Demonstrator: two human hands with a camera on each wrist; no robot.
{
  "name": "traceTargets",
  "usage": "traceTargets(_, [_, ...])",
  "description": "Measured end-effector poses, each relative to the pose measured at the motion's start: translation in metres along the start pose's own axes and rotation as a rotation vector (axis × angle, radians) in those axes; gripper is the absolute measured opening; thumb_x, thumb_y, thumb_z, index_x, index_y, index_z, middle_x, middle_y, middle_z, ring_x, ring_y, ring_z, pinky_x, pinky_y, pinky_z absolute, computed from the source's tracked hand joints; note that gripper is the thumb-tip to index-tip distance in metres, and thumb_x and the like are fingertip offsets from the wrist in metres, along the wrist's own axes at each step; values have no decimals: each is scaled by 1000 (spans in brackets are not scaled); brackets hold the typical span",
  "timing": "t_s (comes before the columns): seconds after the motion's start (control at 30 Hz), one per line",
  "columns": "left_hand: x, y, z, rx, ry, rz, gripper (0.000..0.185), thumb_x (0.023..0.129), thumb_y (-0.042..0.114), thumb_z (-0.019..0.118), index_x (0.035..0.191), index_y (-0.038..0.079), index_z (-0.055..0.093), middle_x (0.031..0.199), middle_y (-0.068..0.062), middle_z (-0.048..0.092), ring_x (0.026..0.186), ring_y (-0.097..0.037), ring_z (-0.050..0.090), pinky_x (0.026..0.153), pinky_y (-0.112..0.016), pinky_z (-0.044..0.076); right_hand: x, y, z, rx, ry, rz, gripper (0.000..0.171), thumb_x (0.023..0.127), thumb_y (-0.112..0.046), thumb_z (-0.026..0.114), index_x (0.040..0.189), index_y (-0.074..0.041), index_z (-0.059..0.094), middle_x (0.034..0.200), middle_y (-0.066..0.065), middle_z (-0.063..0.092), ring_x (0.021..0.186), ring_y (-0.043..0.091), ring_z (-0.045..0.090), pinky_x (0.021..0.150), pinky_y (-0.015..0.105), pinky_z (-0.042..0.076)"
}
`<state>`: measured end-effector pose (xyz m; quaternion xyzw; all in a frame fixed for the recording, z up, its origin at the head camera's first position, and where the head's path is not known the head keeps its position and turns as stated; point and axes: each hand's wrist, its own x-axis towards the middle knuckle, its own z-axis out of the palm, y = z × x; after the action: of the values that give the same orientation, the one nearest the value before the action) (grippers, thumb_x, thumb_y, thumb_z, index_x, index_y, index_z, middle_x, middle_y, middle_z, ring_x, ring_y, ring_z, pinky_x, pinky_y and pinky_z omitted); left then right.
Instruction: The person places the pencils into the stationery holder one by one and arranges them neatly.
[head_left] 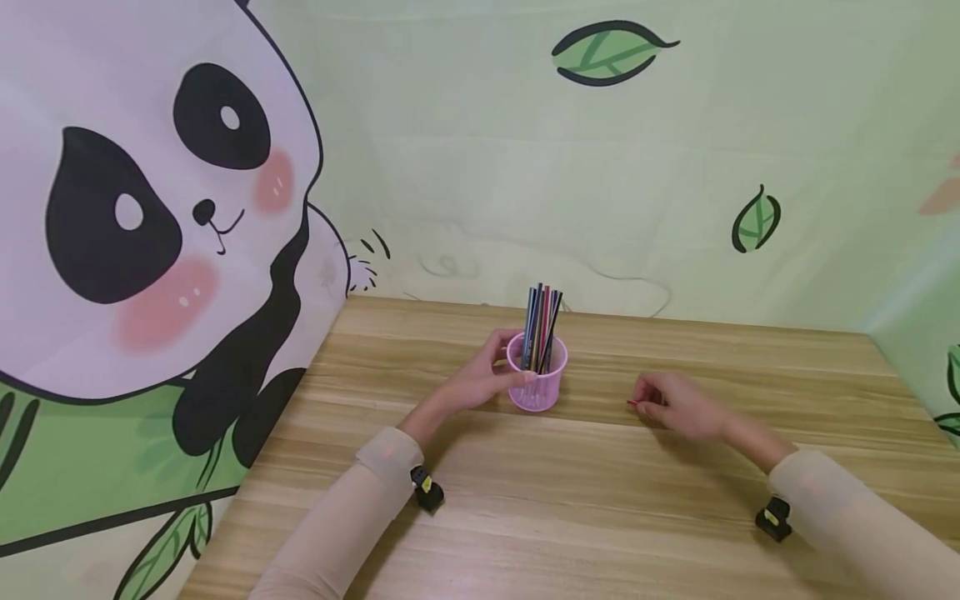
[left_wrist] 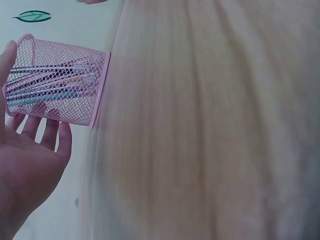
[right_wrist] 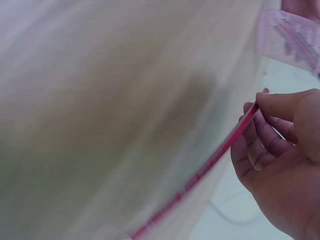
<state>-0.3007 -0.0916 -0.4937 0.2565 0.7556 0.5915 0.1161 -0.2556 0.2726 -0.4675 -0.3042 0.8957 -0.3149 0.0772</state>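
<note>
A pink mesh cup (head_left: 537, 385) stands on the wooden table (head_left: 570, 517) and holds several upright pencils (head_left: 542, 327). My left hand (head_left: 504, 367) grips the cup from its left side. In the left wrist view the thumb lies at the rim and the fingers curl round the wall of the cup (left_wrist: 60, 82), with the left hand (left_wrist: 27, 132) below it. To the right of the cup, low over the table, my right hand (head_left: 654, 405) pinches a red pencil (right_wrist: 215, 160). In the right wrist view the right hand (right_wrist: 265, 107) holds it near one end.
A panda-print wall (head_left: 150, 250) closes the left side and a green leaf-print wall (head_left: 600, 167) the back and right. Small black clips (head_left: 427, 490) sit at both wrists. Bare wood lies in front of the cup.
</note>
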Motion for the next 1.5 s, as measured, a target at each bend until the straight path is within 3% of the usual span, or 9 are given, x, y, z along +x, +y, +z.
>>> traceTargets(0.17, [1, 0, -2, 5, 2, -4, 76, 95, 17, 80, 156, 14, 35, 154, -11, 47, 142, -31, 49, 120, -42, 43, 14, -24, -18, 4, 104, -78, 10, 100, 4, 67, 104, -5, 69, 89, 4, 69, 82, 11, 61, 68, 26, 55])
traceTargets(0.3, [2, 0, -3, 4, -1, 1, 77, 94, 19, 81, 157, 14, 35, 154, -12, 47, 142, -31, 49, 120, -43, 43, 28, -49, -40, 11, 158, -84, 7, 102, -1, 67, 107, -6, 68, 90, 2, 69, 85, 17, 65, 72, 27, 58])
traceTargets(0.43, [2, 1, -3, 2, -3, 2, 78, 94, 18, 81, 157, 14, 35, 155, -12, 46, 143, -32, 48, 121, -44, 42, 43, -70, -57, 72, 205, -71, 7, 102, -2, 68, 109, -3, 67, 94, 8, 71, 88, 22, 66, 75, 22, 58])
traceTargets(0.6, [0, 3, -2, -4, -4, 3, 78, 94, 17, 81, 157, 12, 35, 156, -11, 46, 145, -32, 46, 123, -43, 40, 60, -87, -72, 154, 311, -77, 12, 103, -5, 69, 113, 1, 66, 99, 14, 72, 89, 19, 69, 79, 17, 57])
traceTargets(0.93, [1, 0, 0, -4, -7, 5, 76, 95, 16, 79, 157, 11, 34, 158, -11, 44, 146, -32, 45, 123, -43, 39, 83, -108, -87, 384, 558, -108, 19, 105, -9, 66, 120, 3, 63, 105, 14, 69, 92, 20, 69, 84, 21, 61])
traceTargets(1.17, [2, 0, -2, -3, -8, 3, 77, 95, 17, 79, 157, 12, 33, 159, -11, 43, 147, -33, 44, 123, -43, 39, 98, -109, -73, 429, 566, -80, 22, 106, -11, 66, 121, 4, 62, 106, 13, 70, 93, 18, 69, 85, 23, 60])
traceTargets(1.5, [1, -2, -1, -2, -4, 0, 75, 95, 17, 80, 155, 13, 35, 158, -9, 45, 146, -31, 45, 123, -41, 39, 110, -93, -38, 420, 454, -7, 21, 106, -11, 66, 119, 5, 61, 108, 22, 70, 93, 22, 69, 79, 21, 59])
